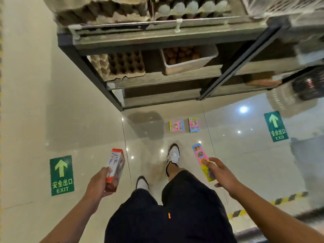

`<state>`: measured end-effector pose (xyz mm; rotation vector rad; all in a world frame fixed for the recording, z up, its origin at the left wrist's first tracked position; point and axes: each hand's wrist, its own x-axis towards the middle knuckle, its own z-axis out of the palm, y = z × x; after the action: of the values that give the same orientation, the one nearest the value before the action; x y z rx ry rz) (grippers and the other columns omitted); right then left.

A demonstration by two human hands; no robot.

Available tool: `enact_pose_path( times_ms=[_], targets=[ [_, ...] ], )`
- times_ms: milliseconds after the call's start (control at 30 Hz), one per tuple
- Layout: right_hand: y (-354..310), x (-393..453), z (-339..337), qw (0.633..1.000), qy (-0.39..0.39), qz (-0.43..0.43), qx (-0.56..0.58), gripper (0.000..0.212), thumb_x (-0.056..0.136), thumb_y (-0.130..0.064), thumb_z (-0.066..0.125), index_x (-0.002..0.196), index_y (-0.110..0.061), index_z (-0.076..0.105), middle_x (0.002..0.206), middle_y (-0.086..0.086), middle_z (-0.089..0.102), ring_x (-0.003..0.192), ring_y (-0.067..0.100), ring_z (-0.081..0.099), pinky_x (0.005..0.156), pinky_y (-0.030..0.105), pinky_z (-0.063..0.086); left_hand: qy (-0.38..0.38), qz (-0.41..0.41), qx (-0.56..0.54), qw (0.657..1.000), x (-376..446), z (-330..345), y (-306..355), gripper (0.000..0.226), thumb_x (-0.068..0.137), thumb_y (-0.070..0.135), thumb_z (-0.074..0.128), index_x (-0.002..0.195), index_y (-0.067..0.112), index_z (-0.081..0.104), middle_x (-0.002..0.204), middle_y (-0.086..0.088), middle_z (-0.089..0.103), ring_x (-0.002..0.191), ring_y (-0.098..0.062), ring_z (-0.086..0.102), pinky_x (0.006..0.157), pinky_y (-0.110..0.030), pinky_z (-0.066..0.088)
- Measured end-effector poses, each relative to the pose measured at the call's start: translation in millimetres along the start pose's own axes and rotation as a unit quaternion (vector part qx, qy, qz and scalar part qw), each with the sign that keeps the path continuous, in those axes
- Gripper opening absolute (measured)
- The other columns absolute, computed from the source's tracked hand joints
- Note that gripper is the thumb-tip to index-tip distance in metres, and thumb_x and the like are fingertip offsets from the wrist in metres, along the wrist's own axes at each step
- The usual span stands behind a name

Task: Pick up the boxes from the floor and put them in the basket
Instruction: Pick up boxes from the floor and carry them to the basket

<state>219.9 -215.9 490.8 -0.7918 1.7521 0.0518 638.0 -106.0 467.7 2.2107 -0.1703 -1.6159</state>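
Observation:
My left hand (99, 183) grips a red and white box (116, 168) by its lower end, held above the floor at the left. A long colourful box (203, 161), pink, blue and yellow, is held in my right hand (221, 174) at the right. Two more small colourful boxes lie on the shiny floor ahead, one (176, 125) left of the other (193, 124), just in front of the shelf unit. A dark basket-like object (309, 85) shows blurred at the far right edge.
A dark metal shelf unit (98, 74) stands ahead, holding egg trays (122, 64) and a white tub of eggs (187, 58). Green EXIT floor stickers lie at left (61, 175) and right (276, 126). Yellow-black tape (287, 199) runs at the right. My legs and shoes (173, 156) are below.

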Motion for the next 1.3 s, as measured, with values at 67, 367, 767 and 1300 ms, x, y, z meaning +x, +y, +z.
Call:
enact_pose_path(
  times_ms=[67, 367, 767, 1300],
  targets=[
    [28.0, -32.9, -16.6, 1.000, 0.001, 0.016, 0.011, 0.042, 0.090, -0.064, 0.053, 0.126, -0.044, 0.049, 0.120, -0.001, 0.063, 0.104, 0.016, 0.062, 0.086, 0.047, 0.056, -0.008, 0.006, 0.028, 1.000, -29.6, -4.4, 1.3, 0.047, 0.101, 0.044, 0.041, 0.135, 0.016, 0.058, 0.111, -0.018, 0.070, 0.099, -0.034, 0.070, 0.078, -0.045, 0.061],
    [138.1, -113.3, -59.5, 0.982, 0.052, 0.069, 0.166, 0.038, 0.083, -0.066, 0.063, 0.114, -0.043, 0.058, 0.112, -0.002, 0.067, 0.105, 0.019, 0.064, 0.079, 0.044, 0.061, -0.110, 0.102, 0.179, 0.972, -126.0, 77.5, 51.2, 0.039, 0.100, 0.052, 0.047, 0.108, 0.020, 0.068, 0.090, -0.012, 0.070, 0.081, -0.027, 0.065, 0.073, -0.039, 0.056],
    [311.0, -68.1, -223.4, 0.949, 0.123, 0.124, 0.264, 0.050, 0.085, -0.069, 0.053, 0.104, -0.027, 0.072, 0.104, -0.001, 0.070, 0.095, 0.016, 0.065, 0.085, 0.039, 0.052, -0.185, 0.185, 0.296, 0.919, -204.9, 363.6, 160.6, 0.029, 0.096, 0.043, 0.062, 0.105, 0.017, 0.068, 0.073, -0.008, 0.061, 0.066, -0.021, 0.053, 0.066, -0.035, 0.049],
    [199.8, -5.3, -487.4, 0.891, 0.192, 0.074, 0.405, 0.034, 0.088, -0.059, 0.061, 0.115, -0.037, 0.061, 0.112, -0.003, 0.066, 0.099, 0.016, 0.063, 0.070, 0.034, 0.056, -0.114, 0.070, 0.441, 0.888, -96.8, 520.8, 264.6, 0.030, 0.076, 0.044, 0.084, 0.069, 0.015, 0.083, 0.096, -0.011, 0.079, 0.097, -0.027, 0.070, 0.105, -0.044, 0.047]
  ],
)
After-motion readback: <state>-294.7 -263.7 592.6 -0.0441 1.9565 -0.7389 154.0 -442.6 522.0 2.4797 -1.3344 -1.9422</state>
